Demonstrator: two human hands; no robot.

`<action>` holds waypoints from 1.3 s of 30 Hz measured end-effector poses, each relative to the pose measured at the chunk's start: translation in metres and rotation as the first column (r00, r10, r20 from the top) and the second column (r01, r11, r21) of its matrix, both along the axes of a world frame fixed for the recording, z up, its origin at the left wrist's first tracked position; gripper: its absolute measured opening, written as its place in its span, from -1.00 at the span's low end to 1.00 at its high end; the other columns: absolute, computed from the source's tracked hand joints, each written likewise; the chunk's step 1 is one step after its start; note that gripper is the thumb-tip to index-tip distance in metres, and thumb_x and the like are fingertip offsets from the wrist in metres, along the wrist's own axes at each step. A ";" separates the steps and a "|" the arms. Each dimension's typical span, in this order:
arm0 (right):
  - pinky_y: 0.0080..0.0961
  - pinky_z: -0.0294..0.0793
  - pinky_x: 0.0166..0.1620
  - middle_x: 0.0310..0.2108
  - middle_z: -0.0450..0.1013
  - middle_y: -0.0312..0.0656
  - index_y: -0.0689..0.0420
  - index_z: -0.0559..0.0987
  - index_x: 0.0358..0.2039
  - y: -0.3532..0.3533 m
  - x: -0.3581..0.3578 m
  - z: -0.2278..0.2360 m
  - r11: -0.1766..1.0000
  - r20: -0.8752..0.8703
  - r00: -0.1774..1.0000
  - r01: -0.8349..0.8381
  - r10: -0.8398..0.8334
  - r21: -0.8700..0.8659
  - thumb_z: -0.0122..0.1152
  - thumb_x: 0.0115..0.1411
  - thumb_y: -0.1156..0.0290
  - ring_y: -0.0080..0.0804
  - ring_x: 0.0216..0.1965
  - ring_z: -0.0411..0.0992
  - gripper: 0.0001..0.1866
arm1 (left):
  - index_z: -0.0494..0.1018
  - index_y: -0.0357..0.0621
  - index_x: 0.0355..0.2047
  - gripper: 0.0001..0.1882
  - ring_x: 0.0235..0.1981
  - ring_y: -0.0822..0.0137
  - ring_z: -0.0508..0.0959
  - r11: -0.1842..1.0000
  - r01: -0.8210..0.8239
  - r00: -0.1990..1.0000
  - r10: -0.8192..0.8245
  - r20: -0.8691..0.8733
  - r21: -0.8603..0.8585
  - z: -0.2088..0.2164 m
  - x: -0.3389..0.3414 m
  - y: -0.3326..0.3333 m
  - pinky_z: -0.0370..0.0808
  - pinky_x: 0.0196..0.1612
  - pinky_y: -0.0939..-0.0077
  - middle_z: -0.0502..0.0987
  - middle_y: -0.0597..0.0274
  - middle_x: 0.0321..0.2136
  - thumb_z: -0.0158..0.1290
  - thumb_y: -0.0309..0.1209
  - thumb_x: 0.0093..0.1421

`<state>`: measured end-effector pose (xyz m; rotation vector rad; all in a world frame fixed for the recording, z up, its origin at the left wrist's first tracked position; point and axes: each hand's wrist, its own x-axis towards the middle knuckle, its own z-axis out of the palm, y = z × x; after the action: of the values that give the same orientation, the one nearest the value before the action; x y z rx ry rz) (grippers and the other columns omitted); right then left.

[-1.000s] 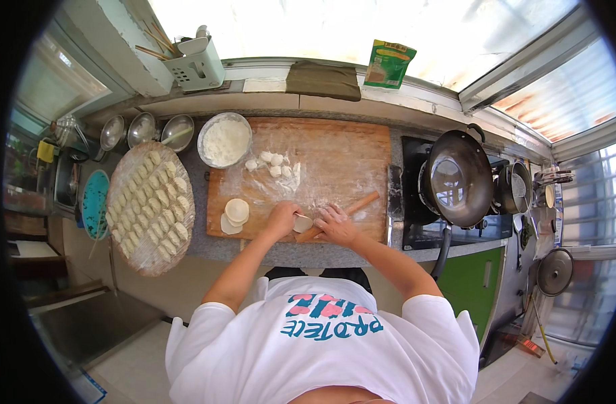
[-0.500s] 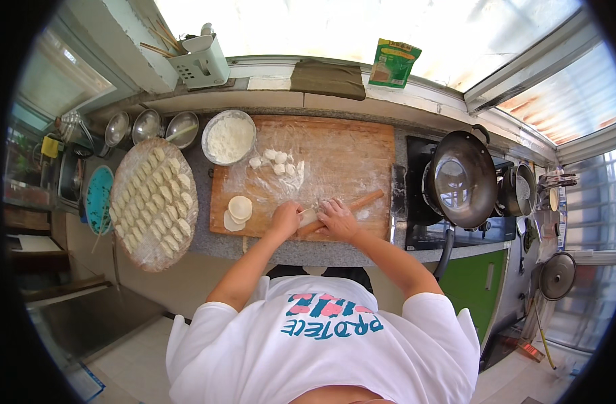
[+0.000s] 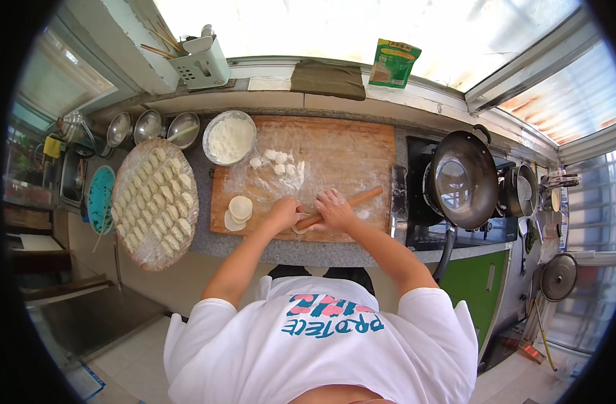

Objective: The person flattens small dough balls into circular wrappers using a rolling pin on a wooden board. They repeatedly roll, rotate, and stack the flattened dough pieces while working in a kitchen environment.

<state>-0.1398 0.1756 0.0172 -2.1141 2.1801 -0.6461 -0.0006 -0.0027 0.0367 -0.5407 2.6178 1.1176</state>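
Observation:
On the floured wooden board [image 3: 368, 145], my right hand [image 3: 333, 209] lies closed over a wooden rolling pin [image 3: 366, 196], which slants from lower left to upper right. My left hand [image 3: 286, 213] pinches the edge of a small dough wrapper [image 3: 300, 229], partly hidden under the pin and my fingers. Left of that hand is a small stack of rolled round wrappers [image 3: 240, 208]. Several floured dough pieces [image 3: 279, 162] sit farther back on the board.
A bowl of flour [image 3: 230, 138] stands at the board's far left corner. Left of it, a round tray [image 3: 128, 237] carries rows of dumplings, with metal bowls [image 3: 148, 126] behind. A wok [image 3: 464, 176] rests on the stove at right, its handle pointing toward me.
The rolling pin and my right hand have shifted slightly away from me. More of the wrapper now shows on the near side of the pin. My left hand has moved a little toward the far side.

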 end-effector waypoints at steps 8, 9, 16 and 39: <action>-0.11 0.36 0.13 -0.22 0.41 -0.21 -0.03 0.51 -0.23 0.043 0.007 -0.008 0.994 0.006 0.997 -0.078 0.078 0.079 0.44 -0.03 0.13 -0.13 0.00 0.39 -0.60 | 0.63 -0.18 -0.40 -0.90 -0.36 0.04 0.65 0.851 -0.385 0.856 0.474 -0.204 0.358 -0.033 0.019 0.048 0.55 -0.24 0.26 0.65 0.02 -0.41 0.22 -0.46 0.05; -0.11 0.37 0.12 -0.22 0.41 -0.21 -0.03 0.51 -0.23 0.042 0.007 -0.007 0.993 0.015 0.996 -0.084 0.083 0.086 0.44 -0.02 0.13 -0.13 -0.01 0.39 -0.61 | 0.64 -0.18 -0.37 -0.89 -0.36 0.07 0.65 0.896 -0.315 0.900 0.386 -0.201 0.312 -0.036 0.018 0.045 0.55 -0.24 0.28 0.66 0.02 -0.40 0.22 -0.47 0.06; -0.12 0.37 0.10 -0.20 0.42 -0.21 -0.03 0.52 -0.19 0.038 0.010 -0.009 0.985 -0.025 0.997 -0.064 0.069 0.161 0.41 0.02 0.08 -0.14 -0.02 0.39 -0.60 | 0.67 -0.09 -0.31 -0.83 -0.24 0.07 0.66 0.980 0.196 0.981 -0.195 -0.012 0.033 -0.028 -0.017 0.004 0.57 -0.14 0.24 0.69 0.09 -0.32 0.21 -0.48 0.04; -0.13 0.34 0.05 -0.21 0.41 -0.16 0.05 0.49 -0.29 0.008 0.009 -0.002 0.991 -0.042 0.991 0.125 -0.123 0.047 0.32 0.02 -0.21 -0.13 -0.06 0.38 -0.44 | 0.64 -0.13 -0.23 -0.77 -0.25 0.02 0.65 0.997 0.058 0.990 -0.063 -0.130 -0.044 -0.017 0.002 0.016 0.56 -0.14 0.21 0.66 0.02 -0.31 0.19 -0.50 0.05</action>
<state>-0.1304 0.1841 0.0155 -1.9964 2.3381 -0.5561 0.0010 0.0131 0.0192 -0.4054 2.7535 1.1202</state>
